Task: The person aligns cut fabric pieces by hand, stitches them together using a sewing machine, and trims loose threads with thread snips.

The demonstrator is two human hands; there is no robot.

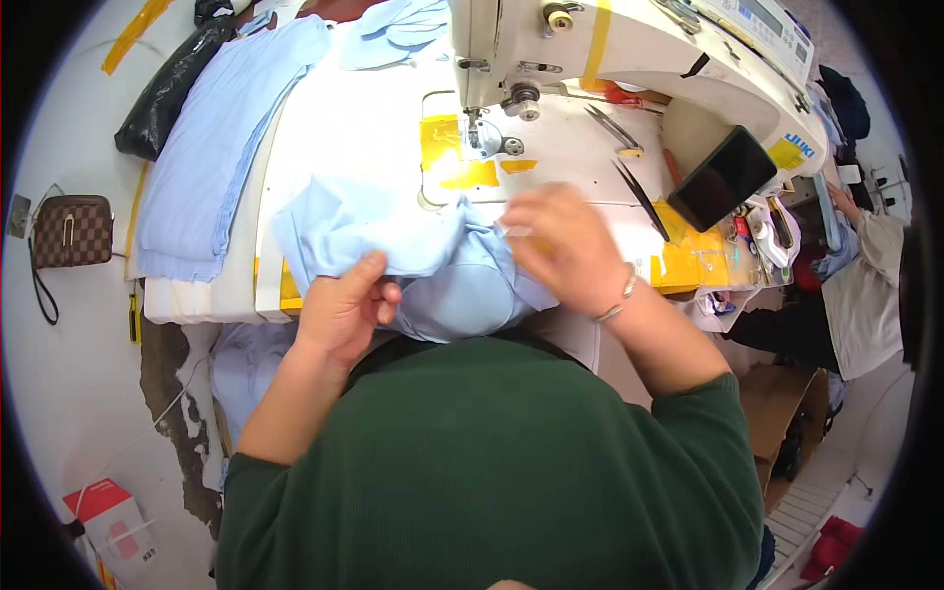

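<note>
A light blue cloth piece [364, 226] lies bunched at the front edge of the sewing table, part of it hanging over my lap. My left hand [346, 307] grips its lower left edge between thumb and fingers. My right hand [565, 246], blurred by motion, is at the right side of the cloth with its fingers bent; a small pale bit shows near the fingertips, too blurred to name. Behind the cloth stands the sewing machine [629, 44], its needle and presser foot [474, 128] above the plate.
Folded blue fabric [202, 157] and a black plastic bag [177, 88] lie at the left. Right of the needle are thread snips [615, 133], black tweezers [644, 202] and a phone [723, 177]. A checkered pouch [72, 231] is far left; another person [865, 285] is far right.
</note>
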